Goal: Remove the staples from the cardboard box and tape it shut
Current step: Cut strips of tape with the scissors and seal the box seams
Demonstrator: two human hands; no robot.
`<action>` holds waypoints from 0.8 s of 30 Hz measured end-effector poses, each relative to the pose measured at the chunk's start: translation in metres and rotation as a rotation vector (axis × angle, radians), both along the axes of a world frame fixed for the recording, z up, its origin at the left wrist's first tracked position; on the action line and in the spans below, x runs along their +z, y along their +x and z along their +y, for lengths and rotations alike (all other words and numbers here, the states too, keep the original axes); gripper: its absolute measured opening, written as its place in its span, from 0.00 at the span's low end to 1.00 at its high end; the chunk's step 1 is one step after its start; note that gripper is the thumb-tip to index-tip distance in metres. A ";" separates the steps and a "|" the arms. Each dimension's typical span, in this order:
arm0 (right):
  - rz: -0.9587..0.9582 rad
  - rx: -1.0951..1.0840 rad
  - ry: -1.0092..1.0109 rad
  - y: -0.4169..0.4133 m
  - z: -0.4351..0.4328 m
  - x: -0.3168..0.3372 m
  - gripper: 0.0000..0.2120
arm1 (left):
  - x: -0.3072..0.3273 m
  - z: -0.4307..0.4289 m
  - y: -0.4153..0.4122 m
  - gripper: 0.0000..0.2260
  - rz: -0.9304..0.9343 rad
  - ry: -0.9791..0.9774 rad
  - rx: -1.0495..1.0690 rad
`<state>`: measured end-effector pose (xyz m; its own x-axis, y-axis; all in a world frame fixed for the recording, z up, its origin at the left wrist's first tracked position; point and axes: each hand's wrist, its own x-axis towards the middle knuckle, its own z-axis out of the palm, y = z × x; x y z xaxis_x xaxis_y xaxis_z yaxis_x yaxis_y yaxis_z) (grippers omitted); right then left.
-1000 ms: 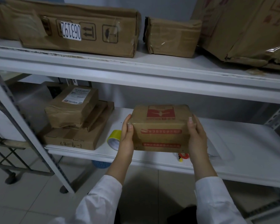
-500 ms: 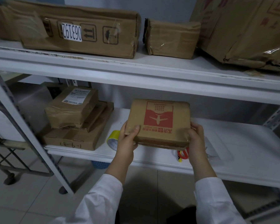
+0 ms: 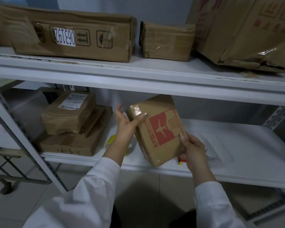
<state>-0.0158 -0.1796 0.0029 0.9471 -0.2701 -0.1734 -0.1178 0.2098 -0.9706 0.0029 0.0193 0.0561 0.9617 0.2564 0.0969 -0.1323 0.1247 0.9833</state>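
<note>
The cardboard box is held clear of the lower shelf, above its front edge and toward its middle. The box is tilted, with the face bearing a red aeroplane print turned toward the camera. Glossy clear film is noted over its upper left corner.

The left hand grips the upper left corner of the box, with the thumb laid across the printed face and the fingers behind. The right hand grips the lower right edge, with the thumb pressed on the face and the fingers underneath. Both arms are clad in white sleeves.

A yellow tape roll lies on the lower shelf near its front edge, partly hidden behind the left wrist. A small red and yellow item is seen below the box beside the right hand; its nature cannot be determined.

A stack of parcels is recorded at the left end of the lower shelf. On the upper shelf a long carton labelled 063192, a small carton and a large carton are stored.
</note>
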 end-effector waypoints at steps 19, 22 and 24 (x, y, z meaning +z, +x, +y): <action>0.330 0.121 -0.343 0.002 0.014 -0.014 0.20 | -0.082 -0.016 0.014 0.26 0.426 0.052 -0.189; 0.315 0.113 -0.360 0.005 0.015 -0.019 0.20 | -0.088 -0.018 0.016 0.17 0.425 0.143 -0.240; 0.306 0.106 -0.377 0.005 0.015 -0.019 0.19 | -0.093 -0.020 0.014 0.18 0.366 0.274 -0.186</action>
<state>-0.0108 -0.1646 -0.0163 0.8939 -0.2724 -0.3561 -0.4105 -0.1780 -0.8943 0.0168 -0.0011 -0.0365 0.9723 0.0896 -0.2160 0.2279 -0.1561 0.9611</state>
